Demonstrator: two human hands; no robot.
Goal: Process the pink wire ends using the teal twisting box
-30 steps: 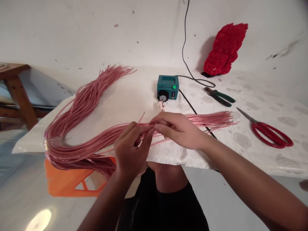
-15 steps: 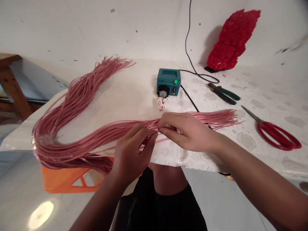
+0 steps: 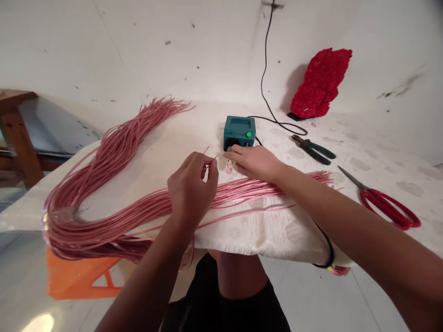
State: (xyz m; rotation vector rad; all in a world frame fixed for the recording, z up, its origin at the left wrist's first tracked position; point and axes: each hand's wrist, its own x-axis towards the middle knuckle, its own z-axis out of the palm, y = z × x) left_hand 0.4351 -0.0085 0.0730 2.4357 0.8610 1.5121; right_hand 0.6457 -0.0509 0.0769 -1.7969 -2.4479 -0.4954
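Observation:
A long bundle of thin pink wires (image 3: 114, 157) loops across the white-covered table, gathered at a shiny binding (image 3: 58, 214) on the left, and its loose ends fan out to the right beneath my right forearm. My left hand (image 3: 192, 182) pinches a single strand (image 3: 210, 163) of it, raised above the bundle. My right hand (image 3: 252, 162) lies just above the wires, its fingertips at the front of a teal box (image 3: 239, 131) with a green button. A small pale pink piece (image 3: 229, 167) sits under those fingertips, partly hidden.
Green-handled pliers (image 3: 313, 150) and red-handled scissors (image 3: 384, 207) lie on the patterned table cover (image 3: 277, 235) to the right. A black cable (image 3: 266, 69) runs down the wall behind a red crinkled object (image 3: 320, 83). An orange stool (image 3: 76, 276) stands below the table's left edge.
Both hands have moved up off the wire bundle toward the teal box. My left hand now raises one strand, and my right hand has left the wires.

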